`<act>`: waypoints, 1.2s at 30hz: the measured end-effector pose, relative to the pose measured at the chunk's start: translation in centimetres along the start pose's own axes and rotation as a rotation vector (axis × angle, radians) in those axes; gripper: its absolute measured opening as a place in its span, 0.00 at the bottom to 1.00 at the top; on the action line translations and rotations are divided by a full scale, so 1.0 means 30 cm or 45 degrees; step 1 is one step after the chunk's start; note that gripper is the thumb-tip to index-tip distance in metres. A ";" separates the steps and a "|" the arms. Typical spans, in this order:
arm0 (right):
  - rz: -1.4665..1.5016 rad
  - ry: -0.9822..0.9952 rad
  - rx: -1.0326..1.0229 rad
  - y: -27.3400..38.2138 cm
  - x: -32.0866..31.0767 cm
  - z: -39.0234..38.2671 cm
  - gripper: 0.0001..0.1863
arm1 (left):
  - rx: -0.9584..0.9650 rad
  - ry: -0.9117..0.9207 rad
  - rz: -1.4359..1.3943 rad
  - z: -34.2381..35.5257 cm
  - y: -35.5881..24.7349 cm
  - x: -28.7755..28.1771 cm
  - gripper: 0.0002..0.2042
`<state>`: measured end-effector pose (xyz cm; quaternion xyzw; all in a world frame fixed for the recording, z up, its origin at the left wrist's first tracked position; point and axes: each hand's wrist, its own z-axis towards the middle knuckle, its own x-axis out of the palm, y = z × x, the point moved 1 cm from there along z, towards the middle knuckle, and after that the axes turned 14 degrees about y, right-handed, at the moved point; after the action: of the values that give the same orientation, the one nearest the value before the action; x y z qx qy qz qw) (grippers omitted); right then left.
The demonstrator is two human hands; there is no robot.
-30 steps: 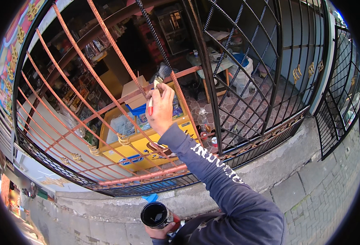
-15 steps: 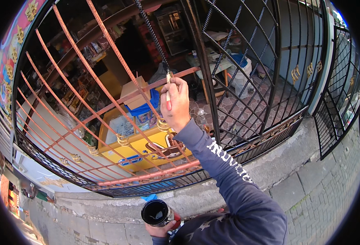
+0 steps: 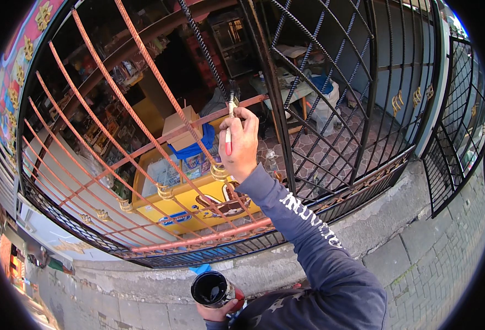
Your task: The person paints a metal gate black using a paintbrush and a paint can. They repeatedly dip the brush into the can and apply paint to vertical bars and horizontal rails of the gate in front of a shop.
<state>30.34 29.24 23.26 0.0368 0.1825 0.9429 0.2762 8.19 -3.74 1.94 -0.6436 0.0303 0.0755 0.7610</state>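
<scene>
My right hand pinches a paintbrush with a red-and-white handle. The dark bristles point away from me, against or very near a black twisted bar where it meets the reddish-brown crossbar. Low in the picture, my left hand wraps round a can of black liquid, its dark mouth facing up. The metal grille is rust-orange on its left twisted bars, while the lattice panel on the right is black. Gold ornaments sit on several bars.
Behind the bars stands a yellow chest freezer with a cardboard box and blue cloth on top. A white sack stands farther right inside. A concrete ledge runs below the grille, above the paved ground.
My right hand and the brush have shifted slightly down and to the right, along the bar toward me. The can in my left hand stays nearly in place.
</scene>
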 end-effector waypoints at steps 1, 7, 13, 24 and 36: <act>-0.053 0.000 0.084 -0.007 0.003 -0.007 0.15 | -0.016 -0.006 -0.005 -0.002 0.000 0.003 0.51; 0.028 0.154 -0.096 0.029 0.034 -0.040 0.14 | 0.026 -0.027 0.048 0.004 -0.016 0.025 0.47; 0.049 -0.006 0.094 0.017 -0.016 0.004 0.11 | 0.037 -0.066 0.049 0.001 -0.013 0.041 0.46; 0.066 -0.086 0.047 -0.010 -0.053 -0.030 0.10 | 0.021 -0.040 0.028 0.018 -0.033 0.079 0.46; 0.329 0.196 0.047 0.006 -0.116 -0.083 0.09 | 0.084 -0.010 0.126 0.037 -0.034 0.091 0.52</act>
<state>32.76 26.44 21.13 -0.0073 0.2142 0.9671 0.1370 10.98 -2.59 2.74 -0.6157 0.0614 0.1146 0.7771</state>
